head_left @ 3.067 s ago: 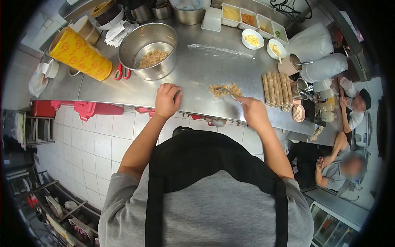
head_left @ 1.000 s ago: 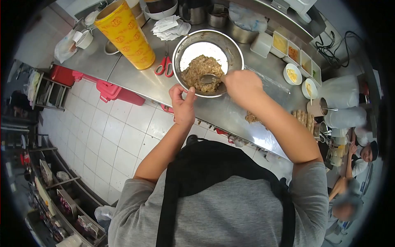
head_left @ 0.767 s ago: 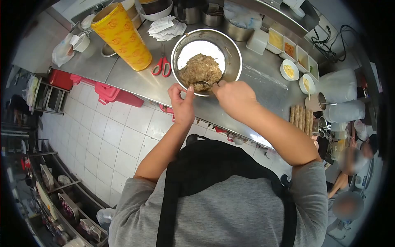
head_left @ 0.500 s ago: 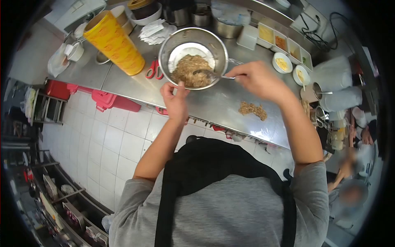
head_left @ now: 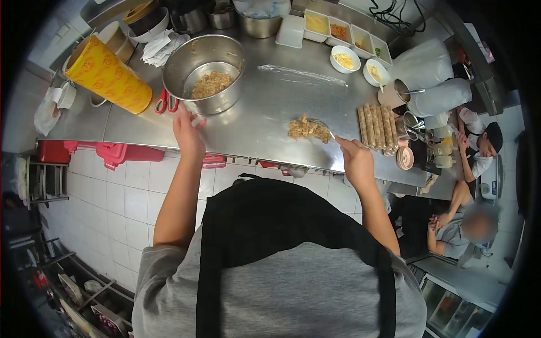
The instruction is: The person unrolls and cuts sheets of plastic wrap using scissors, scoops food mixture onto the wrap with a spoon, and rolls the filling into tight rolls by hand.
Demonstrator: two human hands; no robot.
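My right hand (head_left: 358, 160) grips the handle of a metal spoon (head_left: 326, 127), its head against a pile of brown, crumbly mixture (head_left: 304, 129) on the steel counter. Clear plastic film (head_left: 304, 75) lies on the counter beyond the pile. To the left, a steel mixing bowl (head_left: 225, 97) contains more of the same mixture (head_left: 211, 85). Close to the bowl's near side is my left hand (head_left: 189, 134), fingers apart and holding nothing; whether it touches the bowl I cannot tell. Several film-wrapped rolls (head_left: 376, 127) lie side by side to the right.
Left of the bowl are red-handled scissors (head_left: 160, 102) and a large yellow roll (head_left: 110, 76). Small white bowls (head_left: 345, 59) and ingredient trays (head_left: 341, 34) line the back. Cups and plastic containers (head_left: 431, 98) crowd the right, with two people beyond.
My right hand has moved the spoon from the bowl to the pile on the counter. My left hand has come off the bowl's rim. The view has shifted right, showing the wrapped rolls.
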